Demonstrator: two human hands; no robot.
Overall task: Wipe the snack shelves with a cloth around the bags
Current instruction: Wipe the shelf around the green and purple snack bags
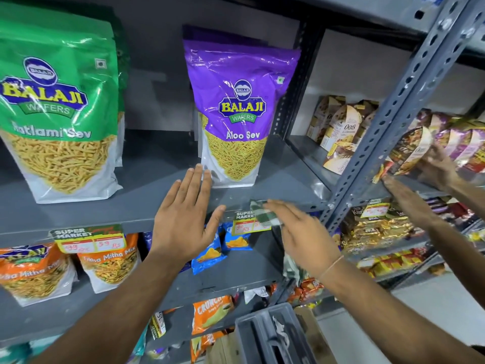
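Currently both hands are up at the front edge of the grey snack shelf (162,190). Left hand (183,219) is flat, fingers spread and empty, palm toward the shelf edge, fingertips just short of the purple Aloo Sev bag (236,119). Cannot tell if the palm touches the metal.

Right hand (301,232) is motion-blurred, fingers extended over a green-and-white checked cloth (265,214). Cloth sits at the shelf's front lip, just right of and below the purple bag, partly covering a price tag (244,224). Whether the fingers are closed on the cloth or only pressing it: cannot tell.

Purple bag stands upright near the right end of the shelf. Green Ratlami Sev bag (57,114) stands upright at the left, well apart from it, bare shelf between.

Shelf below holds orange Tikha Mitha Mix bags (110,266) and small blue packets (210,253).

Right of the perforated upright post (393,114), a second person's two hands (430,166) handle packets (412,151) on the neighbouring rack. Grey plastic stool top (273,334) at the bottom of frame.
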